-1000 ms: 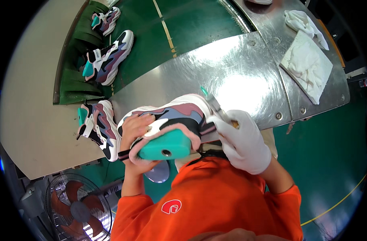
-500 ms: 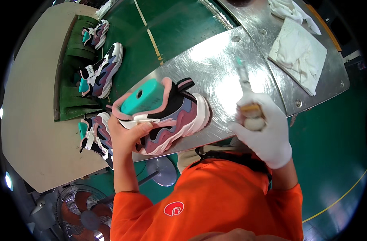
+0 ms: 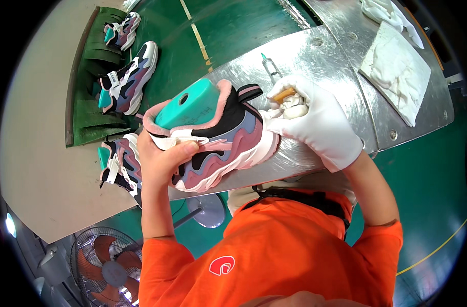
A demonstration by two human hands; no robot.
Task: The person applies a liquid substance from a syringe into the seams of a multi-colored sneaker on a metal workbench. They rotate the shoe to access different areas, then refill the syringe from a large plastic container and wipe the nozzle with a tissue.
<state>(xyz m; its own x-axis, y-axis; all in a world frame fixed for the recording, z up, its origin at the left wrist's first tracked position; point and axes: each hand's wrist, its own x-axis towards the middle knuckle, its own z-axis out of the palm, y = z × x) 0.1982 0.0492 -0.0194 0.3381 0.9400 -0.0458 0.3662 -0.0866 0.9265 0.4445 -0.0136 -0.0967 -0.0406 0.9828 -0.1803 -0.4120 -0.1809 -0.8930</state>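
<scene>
My bare left hand (image 3: 164, 158) grips a sneaker (image 3: 238, 140) at its strap side, tilted above the metal table. The shoe is pink, grey-blue and black with a thick white sole, and a turquoise shoe last (image 3: 190, 105) fills its opening. My right hand (image 3: 320, 117), in a white glove, is closed at the shoe's heel, its fingertips close against the sole edge; whether they touch is unclear. From it juts a clear syringe (image 3: 271, 68) with a green tip, pointing away. An orange-yellow piece (image 3: 283, 95) and a white wad (image 3: 295, 108) also show in that hand.
At left, several similar sneakers (image 3: 131, 77) stand along a green ribbed rack (image 3: 85, 125) beside a beige board (image 3: 39, 117). A green belt (image 3: 167, 30) runs behind the metal table (image 3: 341, 77). White cloths (image 3: 397, 71) lie at right. A fan (image 3: 110, 271) stands lower left.
My right hand has moved left, bringing the syringe and the wad up to the shoe's heel. My left hand keeps its grip, the shoe shifting slightly up and right in view.
</scene>
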